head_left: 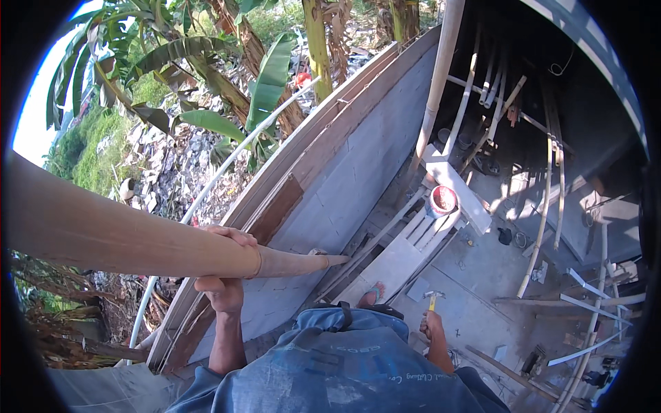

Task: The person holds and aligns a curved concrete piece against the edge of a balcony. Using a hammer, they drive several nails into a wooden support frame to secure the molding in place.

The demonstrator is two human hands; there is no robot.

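A thick bamboo pole (pixel 124 227) runs from the left rim past my left side down to the boards beside the wall. My left hand (pixel 224 292) is wrapped round it, fingers over the top and the palm side below. My right hand (pixel 432 325) hangs low on the right, closed round the handle of a hammer (pixel 434 297). The hammer's yellow handle and metal head show above my fist. My sandalled foot (pixel 372 295) rests on a pale plank platform (pixel 392 261); the other foot is hidden by my shirt.
A grey block wall (pixel 344 172) topped with wooden boards (pixel 275 199) curves along my left. A reddish bucket (pixel 443 200) stands at the platform's far end, near another upright bamboo pole (pixel 438 76). Several poles lean on the right above the concrete floor (pixel 447 272). Banana plants (pixel 268 82) grow beyond the wall.
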